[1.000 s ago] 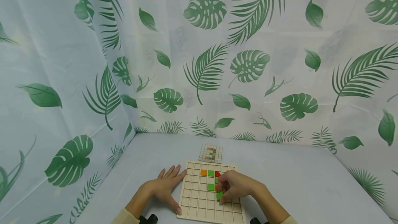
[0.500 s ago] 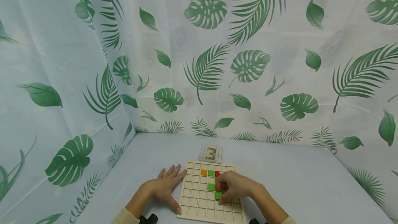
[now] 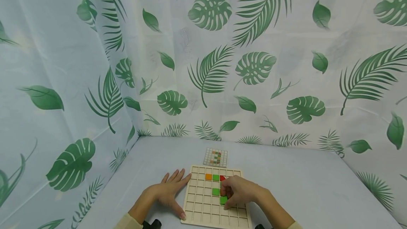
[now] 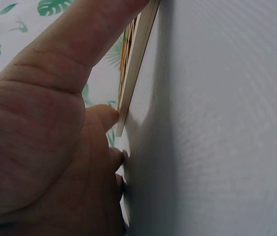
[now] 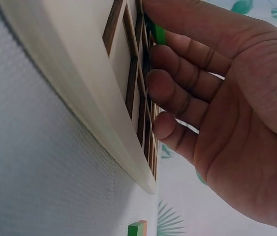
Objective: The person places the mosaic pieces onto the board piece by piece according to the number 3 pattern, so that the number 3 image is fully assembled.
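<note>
The curled right hand (image 3: 241,188) pinches a green tile (image 3: 223,200) at the gridded board (image 3: 198,206) beneath it; the left hand (image 3: 167,191), spread, touches the board's edge. Ahead, other coloured tiles (image 3: 216,177) sit placed — the lowest coloured row on the pattern card (image 3: 215,157) beyond seems undone — with no legible writing.

Your head view is softly, evenly lit; in the left wrist view, your left hand (image 4: 35,142) looks dim and a blurry shadow darkens the bench (image 4: 231,123) beside the grid board (image 4: 139,59).
</note>
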{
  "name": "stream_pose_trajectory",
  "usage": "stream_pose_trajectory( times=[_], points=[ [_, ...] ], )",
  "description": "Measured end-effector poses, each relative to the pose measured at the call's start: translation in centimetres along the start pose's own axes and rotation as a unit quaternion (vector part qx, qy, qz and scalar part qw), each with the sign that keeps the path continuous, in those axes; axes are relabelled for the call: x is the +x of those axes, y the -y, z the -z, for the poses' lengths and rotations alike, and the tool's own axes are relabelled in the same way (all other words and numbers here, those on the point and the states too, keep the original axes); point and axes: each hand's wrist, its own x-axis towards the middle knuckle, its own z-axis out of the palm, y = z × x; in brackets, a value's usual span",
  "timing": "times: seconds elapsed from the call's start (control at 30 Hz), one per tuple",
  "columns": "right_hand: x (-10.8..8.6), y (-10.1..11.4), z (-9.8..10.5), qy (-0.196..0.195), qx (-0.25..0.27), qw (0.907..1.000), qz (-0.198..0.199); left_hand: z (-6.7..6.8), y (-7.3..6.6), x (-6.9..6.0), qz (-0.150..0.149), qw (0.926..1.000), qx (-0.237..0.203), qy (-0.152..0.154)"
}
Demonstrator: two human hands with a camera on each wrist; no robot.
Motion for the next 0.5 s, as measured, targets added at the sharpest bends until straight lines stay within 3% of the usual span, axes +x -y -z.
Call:
stream_pose_trajectory(
  times=[0.3,0.5],
  points=[
    [0.0,-0.3,0.1,0.004,0.007,1.0000,0.000,0.0,0.1,0.0,-0.002,1.0000,-0.004,0.000],
    [-0.5,-0.9,1.2,-0.031,-0.010,0.9993,0.016,0.0,-0.1,-0.1,0.000,1.0000,-0.005,0.000]
  ],
)
